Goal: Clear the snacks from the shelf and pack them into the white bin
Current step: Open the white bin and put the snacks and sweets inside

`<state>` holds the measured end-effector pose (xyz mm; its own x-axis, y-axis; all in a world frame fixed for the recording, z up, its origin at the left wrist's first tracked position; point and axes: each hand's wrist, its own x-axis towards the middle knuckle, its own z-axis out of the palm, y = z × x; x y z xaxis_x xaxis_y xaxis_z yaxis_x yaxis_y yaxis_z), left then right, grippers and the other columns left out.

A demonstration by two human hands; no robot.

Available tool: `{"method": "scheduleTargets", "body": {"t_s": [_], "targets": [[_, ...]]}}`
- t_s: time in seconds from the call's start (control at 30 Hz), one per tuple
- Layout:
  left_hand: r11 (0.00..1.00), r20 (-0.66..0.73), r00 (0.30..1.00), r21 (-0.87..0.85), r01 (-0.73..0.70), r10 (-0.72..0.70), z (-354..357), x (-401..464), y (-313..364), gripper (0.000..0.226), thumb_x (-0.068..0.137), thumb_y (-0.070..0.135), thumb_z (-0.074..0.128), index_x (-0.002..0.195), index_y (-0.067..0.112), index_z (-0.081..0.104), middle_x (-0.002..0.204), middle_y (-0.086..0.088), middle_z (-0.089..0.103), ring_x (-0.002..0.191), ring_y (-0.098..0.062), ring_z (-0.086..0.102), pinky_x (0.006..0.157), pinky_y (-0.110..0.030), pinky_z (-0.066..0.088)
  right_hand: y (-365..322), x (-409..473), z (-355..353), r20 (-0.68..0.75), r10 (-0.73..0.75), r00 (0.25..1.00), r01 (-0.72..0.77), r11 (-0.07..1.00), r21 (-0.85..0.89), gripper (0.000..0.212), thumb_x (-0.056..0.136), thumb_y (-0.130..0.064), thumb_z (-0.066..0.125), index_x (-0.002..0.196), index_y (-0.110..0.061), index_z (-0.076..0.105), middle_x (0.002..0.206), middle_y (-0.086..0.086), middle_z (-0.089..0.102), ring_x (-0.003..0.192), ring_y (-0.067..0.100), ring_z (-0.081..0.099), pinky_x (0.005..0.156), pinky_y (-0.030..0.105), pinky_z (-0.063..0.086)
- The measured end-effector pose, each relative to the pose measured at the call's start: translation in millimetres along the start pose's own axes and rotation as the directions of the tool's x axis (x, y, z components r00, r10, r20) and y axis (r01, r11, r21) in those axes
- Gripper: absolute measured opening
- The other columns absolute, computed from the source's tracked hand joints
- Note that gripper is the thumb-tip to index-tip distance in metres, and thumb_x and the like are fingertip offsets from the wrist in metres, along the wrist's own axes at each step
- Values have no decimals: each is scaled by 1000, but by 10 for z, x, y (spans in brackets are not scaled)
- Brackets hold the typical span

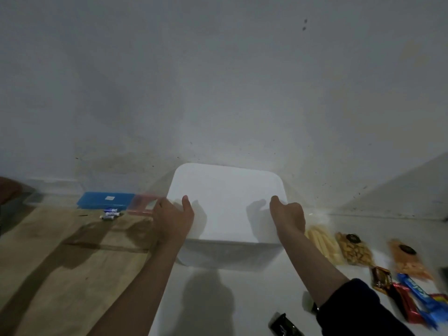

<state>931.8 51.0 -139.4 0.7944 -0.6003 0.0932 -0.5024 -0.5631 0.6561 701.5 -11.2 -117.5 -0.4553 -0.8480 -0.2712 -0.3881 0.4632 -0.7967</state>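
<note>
White bin [225, 209]: centre of the frame, plain white with rounded corners, its far edge against the grey wall [218, 81].
Left hand [173, 215]: grips the bin's left rim, thumb on top, fingers wrapped over the side.
Right hand [288, 215]: grips the right rim the same way.
Snacks [356, 251]: clear packets and wrapped bars at lower right, near the bin.
Blue case [105, 200]: left of the bin, by the wall.
Open room: bare white surface in front of the bin, wooden surface at lower left.
</note>
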Motion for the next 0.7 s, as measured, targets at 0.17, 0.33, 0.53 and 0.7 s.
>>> {"method": "scheduleTargets", "body": {"t_s": [0.17, 0.33, 0.53, 0.7], "targets": [[986, -104, 991, -139, -95, 81, -77, -103, 12, 64, 87, 43, 55, 135, 3, 39, 133, -18, 48, 120, -36, 48, 94, -47, 45, 20, -165, -18, -164, -180, 970, 193, 979, 66, 51, 80, -45, 58, 116, -10, 54, 117, 8, 57, 99, 32, 60, 81, 40, 51], [976, -86, 993, -196, -96, 80, -187, -157, 58, 68, 84, 43, 59, 136, 8, 36, 134, -17, 45, 118, -36, 48, 90, -48, 48, 7, -253, -120, -89, -202, 975, 215, 960, 181, 47, 84, -41, 60, 120, -12, 52, 121, 6, 55, 102, 29, 59, 85, 38, 49], [961, -149, 986, -253, -110, 73, -470, -331, 16, 66, 82, 40, 64, 135, 10, 38, 132, -16, 46, 117, -34, 48, 86, -45, 48, 20, -480, -349, -65, -252, 966, 260, 931, 257, 41, 86, -27, 57, 124, -14, 50, 116, 4, 59, 92, 21, 54, 80, 31, 44], [967, -164, 983, -228, -115, 78, -828, -613, -343, 61, 81, 42, 64, 130, 18, 39, 127, -10, 51, 111, -31, 53, 87, -45, 50, 303, -935, -498, 1, -273, 962, 263, 930, 255, 40, 85, -26, 54, 124, -15, 51, 116, 4, 59, 101, 26, 57, 87, 38, 47]]}}
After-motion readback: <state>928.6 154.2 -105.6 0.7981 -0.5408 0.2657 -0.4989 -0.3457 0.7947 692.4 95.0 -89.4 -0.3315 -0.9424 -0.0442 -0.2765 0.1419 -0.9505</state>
